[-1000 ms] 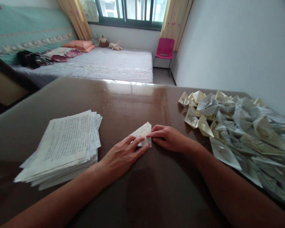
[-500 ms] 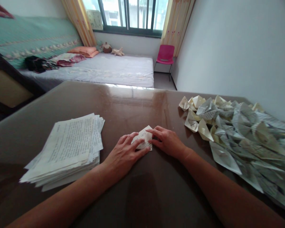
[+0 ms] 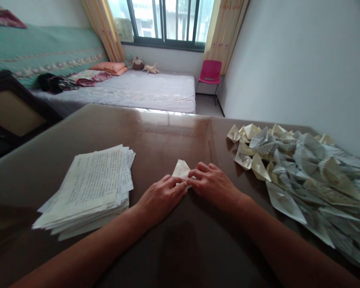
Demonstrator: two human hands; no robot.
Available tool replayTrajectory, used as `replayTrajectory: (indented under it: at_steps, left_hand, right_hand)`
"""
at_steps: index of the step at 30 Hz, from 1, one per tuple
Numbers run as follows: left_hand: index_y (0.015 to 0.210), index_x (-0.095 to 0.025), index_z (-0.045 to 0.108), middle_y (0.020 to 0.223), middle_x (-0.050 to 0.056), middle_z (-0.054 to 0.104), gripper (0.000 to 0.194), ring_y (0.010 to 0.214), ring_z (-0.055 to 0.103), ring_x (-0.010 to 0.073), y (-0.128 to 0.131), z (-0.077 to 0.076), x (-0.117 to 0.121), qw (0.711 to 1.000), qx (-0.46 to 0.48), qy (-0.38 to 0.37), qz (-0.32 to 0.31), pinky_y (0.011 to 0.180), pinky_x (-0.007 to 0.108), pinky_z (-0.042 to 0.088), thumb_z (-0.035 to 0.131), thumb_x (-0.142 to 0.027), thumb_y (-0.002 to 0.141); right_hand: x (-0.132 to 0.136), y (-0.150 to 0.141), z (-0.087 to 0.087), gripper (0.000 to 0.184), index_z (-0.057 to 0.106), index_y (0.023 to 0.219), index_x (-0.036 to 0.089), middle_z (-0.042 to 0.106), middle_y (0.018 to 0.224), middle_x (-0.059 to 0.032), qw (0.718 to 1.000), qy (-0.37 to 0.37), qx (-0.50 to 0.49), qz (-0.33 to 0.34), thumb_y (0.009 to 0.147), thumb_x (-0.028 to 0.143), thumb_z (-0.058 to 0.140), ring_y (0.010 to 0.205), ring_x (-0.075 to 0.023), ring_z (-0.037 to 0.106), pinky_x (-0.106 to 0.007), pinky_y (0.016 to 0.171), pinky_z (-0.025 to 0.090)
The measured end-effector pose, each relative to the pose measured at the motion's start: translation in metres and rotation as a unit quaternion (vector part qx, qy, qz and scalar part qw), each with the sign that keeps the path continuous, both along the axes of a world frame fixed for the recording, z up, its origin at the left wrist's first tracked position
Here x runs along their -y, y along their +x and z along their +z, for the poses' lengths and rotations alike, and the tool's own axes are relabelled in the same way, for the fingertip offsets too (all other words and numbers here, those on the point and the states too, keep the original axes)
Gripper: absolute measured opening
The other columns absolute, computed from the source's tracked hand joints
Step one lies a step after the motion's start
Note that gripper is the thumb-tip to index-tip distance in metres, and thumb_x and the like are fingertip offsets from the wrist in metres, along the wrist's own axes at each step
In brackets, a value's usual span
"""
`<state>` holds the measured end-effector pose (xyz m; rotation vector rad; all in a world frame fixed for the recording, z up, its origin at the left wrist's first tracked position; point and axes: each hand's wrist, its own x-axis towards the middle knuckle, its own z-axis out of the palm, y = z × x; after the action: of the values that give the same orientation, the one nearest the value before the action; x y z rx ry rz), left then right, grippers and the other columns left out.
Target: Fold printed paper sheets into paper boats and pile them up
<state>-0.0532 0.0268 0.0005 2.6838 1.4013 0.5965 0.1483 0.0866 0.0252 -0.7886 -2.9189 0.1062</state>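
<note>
A small folded piece of printed paper (image 3: 181, 169) lies on the brown table in front of me, its upper part showing beyond my fingers. My left hand (image 3: 163, 196) grips its lower left edge, fingers closed together. From the other side my right hand (image 3: 211, 182) pinches its right edge, the fingers curled. The fingertips of both hands almost meet over the paper, so its lower part is hidden.
A stack of printed sheets (image 3: 90, 184) lies to the left on the glossy table (image 3: 156, 136). Many folded paper boats (image 3: 306, 168) are heaped on the right. Beyond the table are a bed (image 3: 156, 90), a pink chair (image 3: 210, 72) and a dark-framed chair (image 3: 15, 108).
The folded paper has turned so its tip points more upward. My right fingers have curled from stretched to pinching, and my left fingers have drawn together. The view has tilted up slightly.
</note>
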Motion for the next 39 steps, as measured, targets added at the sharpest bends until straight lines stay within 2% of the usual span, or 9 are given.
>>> replayTrajectory:
  at_steps: [5,8,12,15,19,24,28,34,39]
  left_hand:
    - [0.123,-0.019,0.057,0.118,0.007,0.063,0.034,0.106,0.056,0.0208,-0.019,0.003,-0.009,0.999,0.013,-0.001,0.044,0.089,0.036,0.053,0.042,-0.015,0.093]
    - [0.129,-0.022,0.053,0.138,0.006,0.050,0.047,0.128,0.040,0.0247,-0.029,0.001,-0.015,0.999,-0.011,0.007,0.031,0.105,0.044,0.043,0.042,-0.005,0.087]
    - [0.133,-0.024,0.049,0.143,0.007,0.044,0.048,0.135,0.033,0.0252,-0.028,-0.004,-0.020,1.000,-0.023,0.014,0.000,0.108,0.047,0.039,0.045,-0.008,0.088]
    - [0.131,-0.025,0.051,0.137,0.008,0.050,0.040,0.127,0.044,0.0236,-0.026,-0.005,-0.021,0.999,-0.030,0.017,-0.012,0.102,0.044,0.045,0.048,-0.016,0.092]
    - [0.127,-0.022,0.053,0.118,0.007,0.061,0.034,0.106,0.055,0.0204,-0.023,-0.001,-0.016,0.995,-0.092,0.038,-0.023,0.088,0.036,0.053,0.046,-0.019,0.095]
    - [0.128,-0.015,0.051,0.107,0.010,0.062,0.036,0.091,0.058,0.0216,-0.009,0.004,-0.002,0.975,-0.212,0.057,0.023,0.073,0.033,0.055,0.046,-0.013,0.092]
    - [0.124,-0.012,0.053,0.097,0.009,0.061,0.033,0.084,0.059,0.0213,0.005,0.004,0.006,0.965,-0.250,0.049,0.053,0.060,0.029,0.052,0.045,-0.012,0.092]
    - [0.116,-0.013,0.058,0.090,0.007,0.060,0.026,0.088,0.057,0.0231,0.009,0.003,0.006,0.970,-0.230,0.055,0.054,0.061,0.032,0.051,0.044,-0.017,0.094]
    - [0.118,-0.017,0.057,0.107,0.007,0.062,0.041,0.099,0.055,0.0244,0.004,0.001,0.005,0.985,-0.160,0.046,0.041,0.074,0.037,0.052,0.046,-0.047,0.093]
  right_hand:
    - [-0.017,0.010,-0.016,0.028,0.066,0.114,0.025,0.061,0.111,-0.0068,0.996,-0.029,-0.080,0.015,0.094,0.018,0.048,0.103,-0.0187,0.052,-0.033,0.091,0.043]
    - [-0.033,0.019,-0.028,0.030,0.069,0.111,0.027,0.062,0.104,-0.0059,0.978,-0.097,-0.180,0.033,0.096,0.019,0.044,0.096,-0.0149,0.057,-0.029,0.087,0.047]
    - [-0.043,0.022,-0.036,0.032,0.068,0.114,0.029,0.065,0.103,-0.0047,0.947,-0.164,-0.267,0.073,0.095,0.018,0.045,0.093,-0.0135,0.059,-0.028,0.084,0.049]
    - [-0.043,0.018,-0.036,0.033,0.068,0.114,0.031,0.065,0.108,-0.0043,0.948,-0.151,-0.268,0.075,0.095,0.017,0.045,0.098,-0.0154,0.056,-0.033,0.089,0.047]
    - [-0.041,0.015,-0.040,0.033,0.063,0.121,0.026,0.060,0.118,-0.0081,0.956,-0.118,-0.267,-0.022,0.091,0.018,0.051,0.107,-0.0182,0.054,-0.036,0.093,0.046]
    - [-0.039,0.019,-0.034,0.025,0.066,0.110,0.019,0.069,0.095,-0.0049,0.927,-0.197,-0.290,-0.135,0.092,0.030,0.053,0.082,-0.0146,0.063,-0.029,0.077,0.050]
    - [-0.033,0.021,-0.018,0.034,0.066,0.109,0.019,0.068,0.098,-0.0047,0.929,-0.277,-0.232,-0.076,0.084,0.042,0.063,0.077,-0.0135,0.062,-0.024,0.066,0.050]
    - [-0.024,0.017,-0.018,0.027,0.067,0.112,0.024,0.061,0.107,-0.0058,0.976,-0.147,-0.163,0.014,0.085,0.023,0.062,0.097,-0.0164,0.057,-0.030,0.088,0.046]
    - [-0.021,0.016,-0.018,0.030,0.066,0.116,0.026,0.062,0.106,-0.0070,0.991,-0.085,-0.092,0.039,0.089,0.034,0.058,0.099,-0.0199,0.054,-0.036,0.089,0.046]
